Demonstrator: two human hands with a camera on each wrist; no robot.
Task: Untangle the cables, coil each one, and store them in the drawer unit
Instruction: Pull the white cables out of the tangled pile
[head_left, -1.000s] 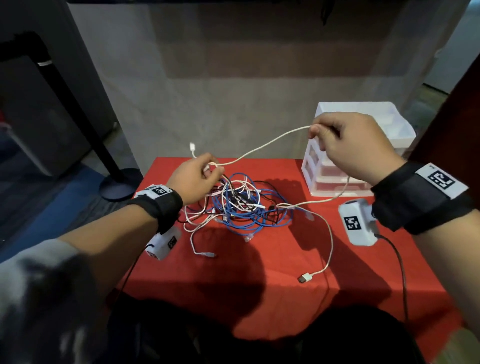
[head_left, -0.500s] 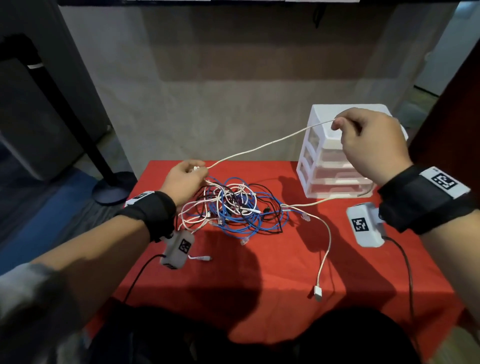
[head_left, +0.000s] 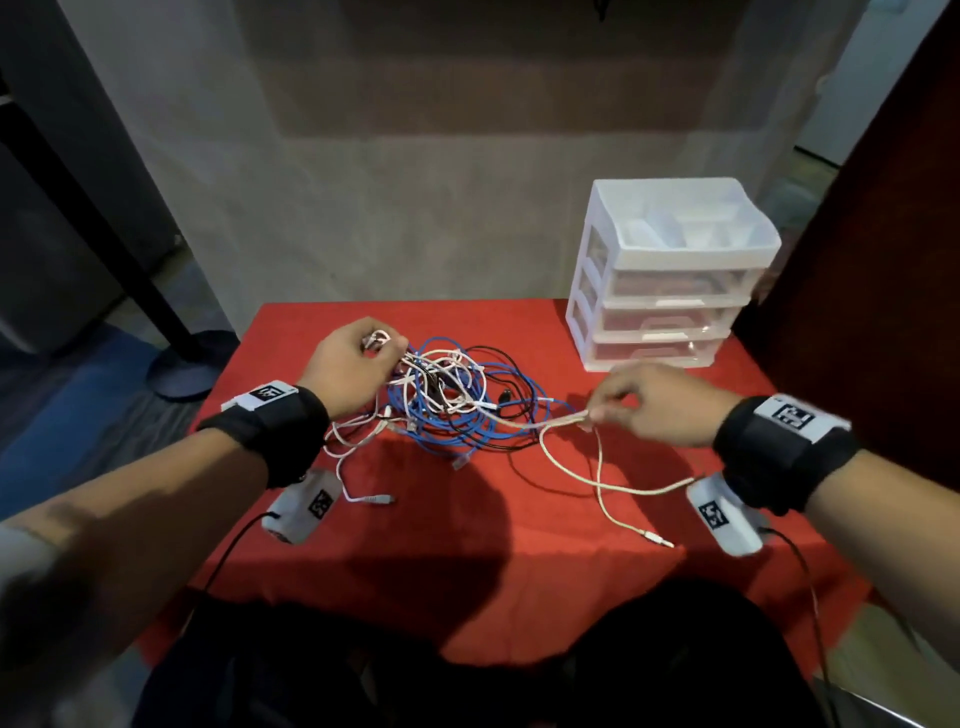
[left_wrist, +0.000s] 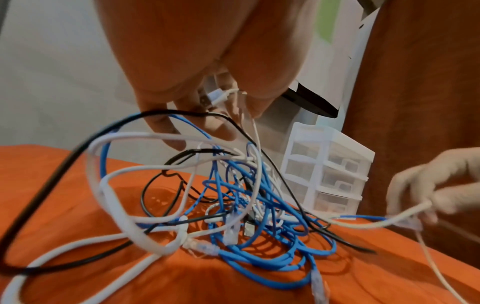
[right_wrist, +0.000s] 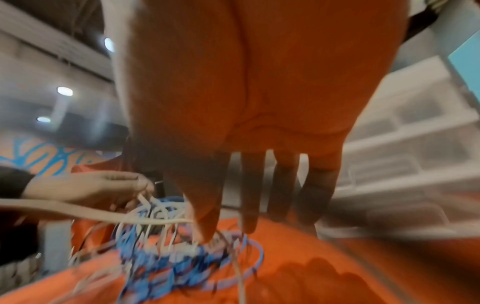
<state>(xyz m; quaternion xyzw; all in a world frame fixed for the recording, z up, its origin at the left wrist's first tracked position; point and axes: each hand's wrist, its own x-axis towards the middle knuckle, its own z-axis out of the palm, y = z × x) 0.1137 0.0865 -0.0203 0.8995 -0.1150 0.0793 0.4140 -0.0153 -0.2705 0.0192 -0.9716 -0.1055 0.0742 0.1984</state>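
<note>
1. Over the red tabletop (head_left: 519, 519), we have brought both hands down: half a second ago our right hand (head_left: 660, 405) held the cream cable (head_left: 566, 457) high beside the drawer unit (head_left: 670, 280); now it is low, near the tabletop.
2. Right fingers (head_left: 605, 410) pinch that cable just right of the tangle (head_left: 452, 400); left hand (head_left: 348, 369) has its fingers curled round white strands and a plug at the tangle's far-left edge.
3. We judge the cable only partly freed: one end remains in the knot, so coiling is not yet possible.
4. Its long axis runs left-right from tangle to right hand, then trails toward us, the free plug (head_left: 657, 540) pointing near-right.
5. All three drawers look closed.
</note>
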